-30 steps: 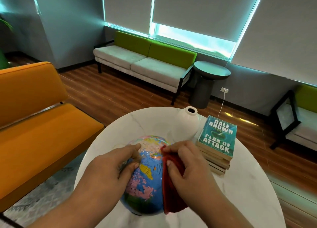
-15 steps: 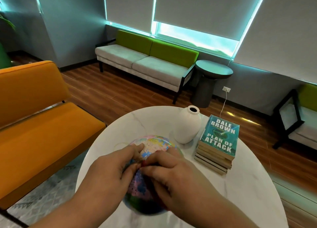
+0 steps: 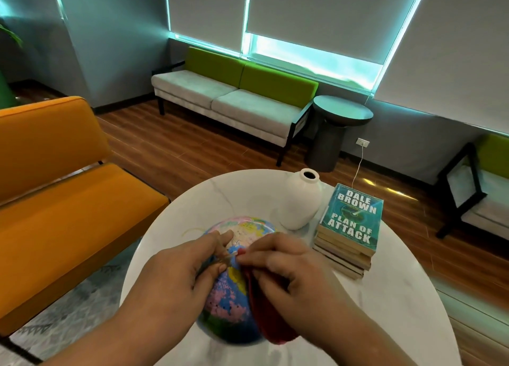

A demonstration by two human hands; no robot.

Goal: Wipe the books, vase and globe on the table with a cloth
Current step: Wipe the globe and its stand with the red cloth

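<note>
Far left of the globe, an orange sofa [image 3: 68,200], broad and low. Well beyond the globe, against the window wall, a green-backed sofa [image 3: 234,98] with pale seat cushions. Under the globe, a round white marbled desk [image 3: 385,297], carrying every task item. Beyond the globe to the right, off the desk, a dark round side table [image 3: 341,115]. Right of the globe and apart from it, a stack of books [image 3: 349,228], teal cover uppermost, titled "Plan of Attack". Near the desk's front edge, the globe [image 3: 228,297] itself: blue seas, with pink, yellow and green lands. Just behind the globe to the right, a white vase [image 3: 300,203], upright, close beside the books. On the globe's upper left, the left hand [image 3: 176,277], grip curled onto the ball, fingertips near its top. On the globe's right flank, the right hand [image 3: 300,277], grip clenched round a red cloth [image 3: 270,324], pressed against the ball and hanging down its right side.
</note>
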